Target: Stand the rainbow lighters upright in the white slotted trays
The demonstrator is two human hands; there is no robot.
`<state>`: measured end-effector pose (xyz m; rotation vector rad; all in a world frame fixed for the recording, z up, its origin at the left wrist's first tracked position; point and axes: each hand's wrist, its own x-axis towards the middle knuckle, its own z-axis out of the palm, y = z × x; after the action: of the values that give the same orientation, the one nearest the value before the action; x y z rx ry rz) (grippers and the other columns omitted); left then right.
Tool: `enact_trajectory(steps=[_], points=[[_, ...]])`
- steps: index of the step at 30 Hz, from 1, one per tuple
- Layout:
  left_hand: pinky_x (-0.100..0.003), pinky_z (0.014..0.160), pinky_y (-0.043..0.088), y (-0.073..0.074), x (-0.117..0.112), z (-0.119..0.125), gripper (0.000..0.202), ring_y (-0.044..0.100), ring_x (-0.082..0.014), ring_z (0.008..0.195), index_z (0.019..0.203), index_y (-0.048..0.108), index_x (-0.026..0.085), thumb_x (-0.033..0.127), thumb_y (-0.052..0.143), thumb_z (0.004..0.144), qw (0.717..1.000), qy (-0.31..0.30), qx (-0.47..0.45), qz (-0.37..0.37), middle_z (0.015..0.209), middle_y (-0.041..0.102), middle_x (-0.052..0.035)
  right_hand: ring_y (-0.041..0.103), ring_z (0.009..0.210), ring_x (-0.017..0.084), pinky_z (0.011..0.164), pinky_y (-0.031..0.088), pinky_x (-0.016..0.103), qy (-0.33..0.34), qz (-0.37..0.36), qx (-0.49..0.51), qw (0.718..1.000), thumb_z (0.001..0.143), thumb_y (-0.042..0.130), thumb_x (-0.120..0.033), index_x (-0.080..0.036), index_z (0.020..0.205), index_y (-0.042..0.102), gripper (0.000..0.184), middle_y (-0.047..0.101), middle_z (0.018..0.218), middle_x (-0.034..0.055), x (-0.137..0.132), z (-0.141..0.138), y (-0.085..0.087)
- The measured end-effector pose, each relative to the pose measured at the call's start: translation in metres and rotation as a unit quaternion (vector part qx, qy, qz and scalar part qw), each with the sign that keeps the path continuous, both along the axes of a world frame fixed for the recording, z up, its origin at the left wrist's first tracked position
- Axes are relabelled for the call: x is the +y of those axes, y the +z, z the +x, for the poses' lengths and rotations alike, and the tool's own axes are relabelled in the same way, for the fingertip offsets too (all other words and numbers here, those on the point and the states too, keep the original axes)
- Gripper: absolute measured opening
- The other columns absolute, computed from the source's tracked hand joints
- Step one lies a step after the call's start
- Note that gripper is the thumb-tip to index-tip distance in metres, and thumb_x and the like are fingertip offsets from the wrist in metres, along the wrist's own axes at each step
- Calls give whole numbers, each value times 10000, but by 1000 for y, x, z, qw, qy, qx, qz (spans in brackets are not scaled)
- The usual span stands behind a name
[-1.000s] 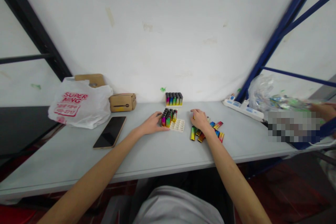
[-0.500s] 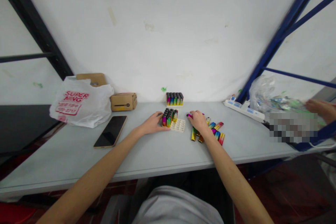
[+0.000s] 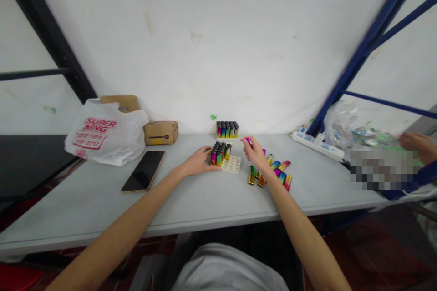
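My left hand rests on the table with its fingers curled against the left side of a white tray. Several rainbow-coloured lighters stand upright in the tray's left part. My right hand is raised just right of the tray and pinches one lighter by its pink end. Below and to the right of that hand lies a loose pile of lighters on the grey table. A full tray of lighters stands at the wall.
A black phone lies left of my left arm. Further left are a white plastic bag and a small cardboard box. A white power strip and a clear bag sit at the right, where another person's hand reaches in.
My right hand rose from the loose pile with one lighter and moved up and left toward the tray. My left hand stayed at the tray.
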<state>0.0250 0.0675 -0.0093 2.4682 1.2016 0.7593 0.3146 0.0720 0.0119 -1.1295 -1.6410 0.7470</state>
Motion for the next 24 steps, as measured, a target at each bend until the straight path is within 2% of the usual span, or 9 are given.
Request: enact_trajectory(steps=[3, 5, 7, 9, 11, 15, 24], points=[[-495, 1214, 465, 1, -1, 1, 792, 606, -394, 1347, 1329, 692, 195, 747, 811, 774, 1000, 4, 0, 0, 1448, 638, -156, 449, 537, 139, 541, 360, 263, -7, 0, -30, 1000, 979, 457, -713, -217, 983, 658, 535, 538, 647, -41, -7, -4, 8], [-489, 1213, 467, 2, -1, 1, 792, 607, -392, 1345, 1331, 694, 195, 743, 814, 772, 1000, 3, -1, 1, 1440, 645, -152, 440, 561, 142, 562, 338, 276, -19, 10, -56, 998, 965, 468, -709, -212, 826, 638, 543, 502, 616, -36, -11, -7, 12], [-484, 1212, 468, 2, -1, 2, 789, 612, -388, 1337, 1324, 698, 194, 741, 817, 769, 1000, 1, -1, 1, 1429, 651, -151, 410, 574, 141, 574, 302, 287, -49, 22, -76, 996, 940, 486, -713, -226, 664, 527, 561, 430, 575, -39, -13, -10, 13], [-488, 1208, 473, 3, -1, 2, 774, 615, -388, 1330, 1312, 703, 201, 739, 819, 768, 1000, -1, -2, 2, 1425, 653, -148, 368, 571, 134, 575, 259, 296, -79, 28, -89, 993, 915, 498, -688, -245, 587, 395, 560, 349, 549, -45, -14, -12, 12], [-496, 1203, 480, 3, -1, 2, 754, 617, -388, 1323, 1298, 709, 213, 737, 820, 768, 1000, -3, -5, 4, 1419, 657, -140, 340, 564, 129, 575, 228, 303, -91, 27, -102, 990, 890, 495, -611, -255, 571, 335, 504, 304, 542, -47, -14, -14, 9], [-490, 1207, 478, 2, -1, 1, 760, 616, -377, 1322, 1314, 702, 208, 728, 822, 774, 1000, -4, -7, 6, 1410, 651, -144, 345, 574, 128, 586, 212, 303, -85, 48, -117, 988, 844, 461, -471, -252, 583, 345, 359, 313, 558, -45, -13, -17, 6], [-498, 1210, 473, 2, -1, 2, 762, 609, -388, 1334, 1306, 707, 201, 732, 820, 771, 1000, -2, -2, 0, 1423, 640, -155, 361, 580, 135, 597, 228, 306, -66, 58, -125, 988, 881, 445, -485, -251, 611, 354, 369, 346, 566, -44, -15, -20, 7]])
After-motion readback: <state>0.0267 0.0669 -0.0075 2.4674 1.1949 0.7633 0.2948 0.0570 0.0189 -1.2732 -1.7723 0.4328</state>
